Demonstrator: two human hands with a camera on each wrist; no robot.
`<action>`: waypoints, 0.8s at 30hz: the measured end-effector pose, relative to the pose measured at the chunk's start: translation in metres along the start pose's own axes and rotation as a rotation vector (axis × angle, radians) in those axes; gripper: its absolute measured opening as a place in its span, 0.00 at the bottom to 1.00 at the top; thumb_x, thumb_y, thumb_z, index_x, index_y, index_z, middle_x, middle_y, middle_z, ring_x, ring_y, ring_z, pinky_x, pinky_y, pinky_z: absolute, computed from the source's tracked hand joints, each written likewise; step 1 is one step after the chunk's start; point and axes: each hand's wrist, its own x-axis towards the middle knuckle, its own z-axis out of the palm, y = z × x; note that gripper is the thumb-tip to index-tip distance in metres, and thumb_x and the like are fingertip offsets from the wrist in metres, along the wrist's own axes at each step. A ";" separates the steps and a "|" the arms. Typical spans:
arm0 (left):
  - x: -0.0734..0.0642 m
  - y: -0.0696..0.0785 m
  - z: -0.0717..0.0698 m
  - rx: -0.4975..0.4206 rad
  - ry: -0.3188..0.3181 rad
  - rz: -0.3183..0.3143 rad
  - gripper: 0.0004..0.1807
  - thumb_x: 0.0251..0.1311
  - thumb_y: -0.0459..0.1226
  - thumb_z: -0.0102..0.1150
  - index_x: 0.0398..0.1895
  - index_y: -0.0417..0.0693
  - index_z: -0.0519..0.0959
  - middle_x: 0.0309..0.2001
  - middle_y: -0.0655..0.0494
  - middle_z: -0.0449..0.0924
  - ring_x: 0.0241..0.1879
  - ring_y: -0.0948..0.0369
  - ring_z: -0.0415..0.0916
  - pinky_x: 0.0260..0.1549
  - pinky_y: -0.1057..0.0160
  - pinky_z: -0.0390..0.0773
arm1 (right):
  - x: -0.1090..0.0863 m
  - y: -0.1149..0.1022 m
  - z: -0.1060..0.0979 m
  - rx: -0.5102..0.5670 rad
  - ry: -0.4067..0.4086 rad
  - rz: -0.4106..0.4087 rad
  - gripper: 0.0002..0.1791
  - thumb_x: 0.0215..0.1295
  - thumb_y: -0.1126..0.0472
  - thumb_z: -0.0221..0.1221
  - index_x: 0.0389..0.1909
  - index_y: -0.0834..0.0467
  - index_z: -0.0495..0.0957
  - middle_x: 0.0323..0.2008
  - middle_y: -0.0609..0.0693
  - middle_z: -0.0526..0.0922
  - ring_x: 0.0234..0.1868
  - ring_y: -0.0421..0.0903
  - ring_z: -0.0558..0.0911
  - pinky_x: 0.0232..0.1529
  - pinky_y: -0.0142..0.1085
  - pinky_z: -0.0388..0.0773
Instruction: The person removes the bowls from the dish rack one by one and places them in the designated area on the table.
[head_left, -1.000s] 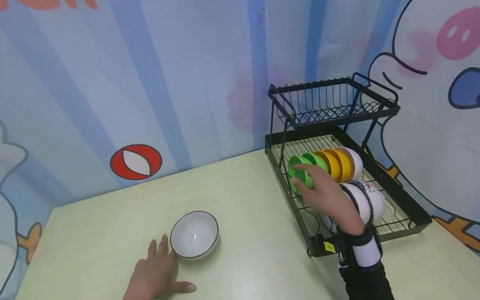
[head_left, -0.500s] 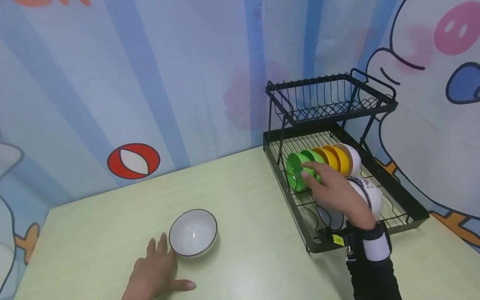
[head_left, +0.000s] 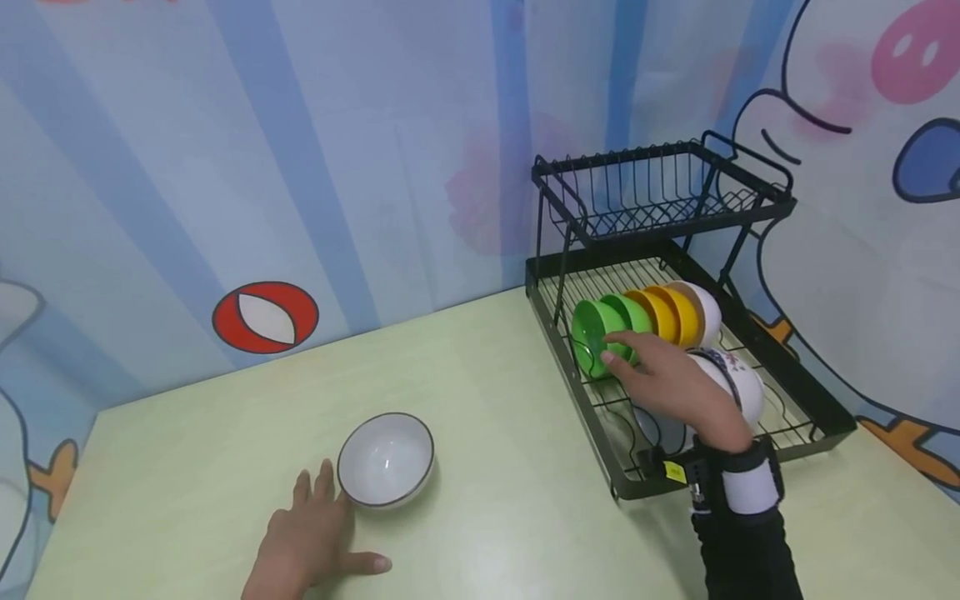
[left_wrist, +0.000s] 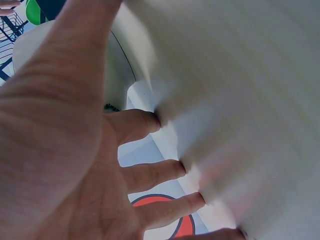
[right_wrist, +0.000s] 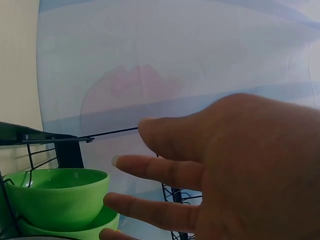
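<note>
My left hand (head_left: 303, 542) rests on the table with fingers spread and thumb stretched to the side. Its fingertips press the tabletop in the left wrist view, right by a white bowl (head_left: 386, 458) with a thin dark rim. Over the lower tier of a black dish rack (head_left: 576, 392), my right hand (head_left: 678, 387) hovers with nothing in its grasp. In the right wrist view its extended fingers point toward two stacked-looking green bowls (right_wrist: 65, 200). Behind these stand yellow bowls (head_left: 678, 315) and a white one (head_left: 710, 307), all tipped on edge in a row.
White patterned bowls (head_left: 742, 387) stand tilted in the rack's front row, partly hidden by my right hand and wrist. The rack's upper basket (head_left: 690, 223) rises above the back of the tray. A printed cloth backdrop (head_left: 412, 167) borders the table (head_left: 495, 400).
My right hand has drawn back to the right, off the front green bowl, uncovering more of it. The left hand and the white bowl stay in place.
</note>
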 end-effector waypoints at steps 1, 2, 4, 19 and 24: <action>0.001 0.001 0.000 0.004 0.003 0.006 0.73 0.24 0.76 0.67 0.71 0.35 0.65 0.74 0.27 0.53 0.71 0.27 0.51 0.46 0.29 0.75 | -0.001 0.001 0.000 -0.006 0.004 0.004 0.28 0.78 0.51 0.46 0.69 0.65 0.65 0.64 0.66 0.74 0.55 0.59 0.78 0.56 0.56 0.77; 0.002 0.001 -0.001 0.007 0.005 0.011 0.73 0.23 0.76 0.67 0.71 0.35 0.65 0.74 0.27 0.53 0.71 0.27 0.51 0.46 0.29 0.75 | -0.001 0.002 -0.001 -0.013 0.007 0.010 0.28 0.78 0.51 0.46 0.69 0.65 0.65 0.65 0.67 0.74 0.57 0.60 0.78 0.57 0.57 0.76; 0.005 0.003 -0.001 0.012 0.005 0.021 0.73 0.23 0.77 0.67 0.70 0.34 0.65 0.74 0.27 0.53 0.71 0.27 0.51 0.46 0.30 0.75 | -0.003 0.004 -0.001 -0.030 0.012 0.026 0.29 0.78 0.52 0.46 0.69 0.67 0.64 0.65 0.68 0.73 0.59 0.62 0.77 0.59 0.59 0.75; 0.009 0.002 0.004 0.034 0.031 0.051 0.72 0.24 0.78 0.65 0.68 0.32 0.67 0.71 0.23 0.55 0.69 0.24 0.52 0.39 0.30 0.78 | -0.002 0.006 0.001 -0.129 0.019 0.176 0.18 0.77 0.55 0.46 0.27 0.60 0.70 0.19 0.49 0.65 0.21 0.46 0.69 0.23 0.34 0.65; 0.013 0.001 0.007 0.048 0.011 0.048 0.72 0.24 0.79 0.63 0.67 0.32 0.69 0.71 0.23 0.55 0.69 0.24 0.52 0.38 0.30 0.78 | 0.000 0.004 0.004 -0.159 0.024 0.192 0.23 0.77 0.56 0.48 0.17 0.56 0.65 0.15 0.47 0.63 0.17 0.44 0.68 0.20 0.33 0.64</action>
